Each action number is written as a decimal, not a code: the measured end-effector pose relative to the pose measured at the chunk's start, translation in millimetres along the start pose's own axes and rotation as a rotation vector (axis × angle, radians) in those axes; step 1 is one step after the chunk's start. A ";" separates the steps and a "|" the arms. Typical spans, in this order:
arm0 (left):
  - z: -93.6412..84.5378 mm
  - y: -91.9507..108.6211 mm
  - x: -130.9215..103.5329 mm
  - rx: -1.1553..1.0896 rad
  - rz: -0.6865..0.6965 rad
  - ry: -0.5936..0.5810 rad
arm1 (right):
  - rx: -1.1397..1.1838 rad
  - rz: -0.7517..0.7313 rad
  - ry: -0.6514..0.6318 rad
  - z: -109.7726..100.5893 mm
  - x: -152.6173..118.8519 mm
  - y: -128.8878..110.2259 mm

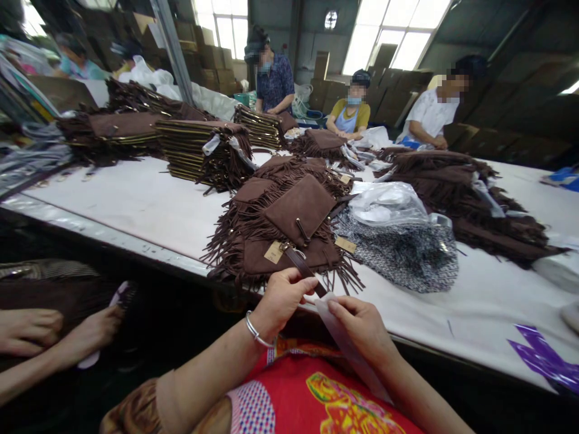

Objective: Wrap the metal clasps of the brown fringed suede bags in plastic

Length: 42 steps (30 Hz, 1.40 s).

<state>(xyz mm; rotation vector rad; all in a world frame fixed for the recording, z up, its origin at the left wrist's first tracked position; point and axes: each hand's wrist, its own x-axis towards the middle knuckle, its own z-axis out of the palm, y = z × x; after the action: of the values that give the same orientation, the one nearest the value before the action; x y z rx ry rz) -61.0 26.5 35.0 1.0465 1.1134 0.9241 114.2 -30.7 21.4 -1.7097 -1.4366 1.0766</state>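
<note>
My left hand (284,298), with a silver bangle at its wrist, pinches a dark brown strap (301,262) near the table's front edge. The strap runs up to a brown fringed bag (256,256) bearing a tan tag (274,252). My right hand (362,325) is closed on a translucent white strip (346,346), which meets the strap's lower end and hangs over my lap. Whether the strip wraps around the strap, I cannot tell. A smaller brown pouch (301,208) lies on top of the fringed bags, just beyond my hands.
Stacked brown bags (194,150) stand at the left, and more fringed bags (470,193) at the right. Clear plastic (384,202) lies on speckled grey fabric (407,250). A purple piece (543,355) is near the right edge. A co-worker's hands (85,331) are at lower left; several people work opposite.
</note>
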 end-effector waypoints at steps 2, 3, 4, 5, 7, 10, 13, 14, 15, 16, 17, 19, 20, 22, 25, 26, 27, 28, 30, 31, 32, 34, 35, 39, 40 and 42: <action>1.4 0.6 -1.3 0.009 -0.004 -0.002 | 0.011 0.000 0.003 -0.5 0.6 0.8; 2.0 0.9 -1.6 0.011 -0.007 -0.004 | 0.016 0.001 0.002 -0.8 0.7 1.1; 2.6 0.9 -1.6 0.012 -0.011 -0.007 | 0.019 0.002 0.004 -1.1 0.7 1.3; 3.1 0.6 -1.3 0.014 -0.018 -0.010 | 0.023 0.004 0.006 -1.3 0.5 1.3; 3.7 -0.7 -0.1 0.019 -0.031 -0.007 | 0.027 0.007 0.010 -1.5 -0.1 1.1; 4.3 -2.8 1.7 0.041 -0.031 0.007 | 0.036 0.009 0.009 -0.8 -1.2 0.6; 6.0 -2.2 1.6 0.036 -0.034 0.008 | 0.051 0.020 0.001 1.0 -1.0 -0.2; 6.7 -1.6 1.2 0.029 -0.035 0.005 | 0.053 0.021 0.000 1.6 -0.6 -0.6; 7.5 -1.1 0.8 0.023 -0.033 0.002 | 0.053 0.020 -0.001 2.1 -0.3 -1.0; 8.1 -0.8 0.6 0.019 -0.031 -0.001 | 0.052 0.015 -0.003 2.4 0.1 -1.4; 8.5 -1.0 0.6 0.018 -0.029 -0.002 | 0.051 0.010 -0.007 2.4 0.3 -1.7; 8.3 -2.5 1.5 0.024 -0.030 0.002 | 0.057 0.003 -0.014 1.9 0.2 -2.3; 7.9 -3.8 2.4 0.021 -0.034 0.005 | 0.065 0.003 -0.017 1.4 -0.1 -2.4; 7.1 -7.1 4.4 -0.001 -0.038 -0.002 | 0.084 0.012 -0.021 0.7 -0.7 -2.7; 8.8 -13.2 5.6 -0.055 -0.037 -0.034 | 0.119 0.027 -0.036 1.4 0.8 -3.5; 10.4 -15.5 5.0 -0.067 -0.037 -0.043 | 0.138 0.026 -0.042 2.3 2.3 -3.8; 12.2 -18.0 3.9 -0.075 -0.040 -0.049 | 0.160 0.022 -0.045 3.2 4.1 -3.9; 14.0 -20.5 2.5 -0.080 -0.047 -0.050 | 0.184 0.018 -0.049 4.2 6.1 -3.7; 15.9 -24.8 0.0 -0.088 -0.072 -0.050 | 0.246 0.027 -0.055 5.3 9.7 -2.3; 15.4 -26.2 -0.3 -0.106 -0.093 -0.051 | 0.292 0.042 -0.059 5.3 10.5 -1.1; 13.8 -26.6 0.6 -0.147 -0.121 -0.057 | 0.350 0.064 -0.067 4.9 10.5 0.2; 7.4 -24.6 6.8 -0.306 -0.208 -0.082 | 0.493 0.129 -0.099 3.1 7.6 2.6; 3.2 -22.1 12.1 -0.404 -0.261 -0.087 | 0.565 0.167 -0.119 2.0 4.8 3.4; -9.3 -8.2 41.4 -0.592 -0.366 0.007 | 0.722 0.277 -0.160 0.3 -7.8 6.3; -9.9 -5.1 48.1 -0.590 -0.362 0.036 | 0.728 0.285 -0.154 0.8 -9.7 7.7; -7.7 -0.5 58.1 -0.581 -0.340 0.062 | 0.694 0.281 -0.129 1.9 -10.3 12.0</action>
<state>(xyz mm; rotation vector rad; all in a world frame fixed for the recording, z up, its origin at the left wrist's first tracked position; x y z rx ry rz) -56.6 82.9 19.7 0.3439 0.9498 0.9269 117.2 -43.1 11.9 -1.3576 -0.7498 1.6268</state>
